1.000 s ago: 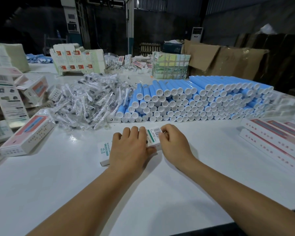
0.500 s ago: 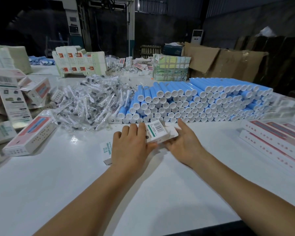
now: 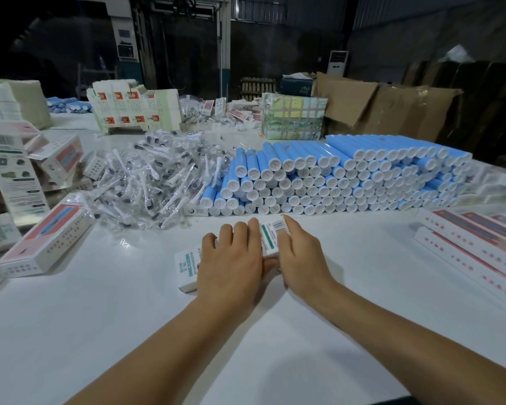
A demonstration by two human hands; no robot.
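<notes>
A slim white box (image 3: 187,267) with green lettering and a barcode label lies on the white table (image 3: 114,331), just in front of me. My left hand (image 3: 231,258) lies over its middle, fingers across the top and the thumb against the near side, holding it. My right hand (image 3: 300,258) covers the box's right end, its fingers fairly straight and pressing on that end. The middle and right end of the box are hidden under the hands.
Behind the box is a long stack of blue tubes (image 3: 348,176) with white caps. A heap of bagged brush heads (image 3: 158,182) lies to its left. Pink-and-white boxes sit at the right (image 3: 473,244) and left (image 3: 44,244). Flat cartons (image 3: 132,109) and cardboard (image 3: 392,112) stand at the back.
Half a second ago the box's right end was lifted with an open flap, my right hand beside it. Now the box lies flatter and my right hand covers that end.
</notes>
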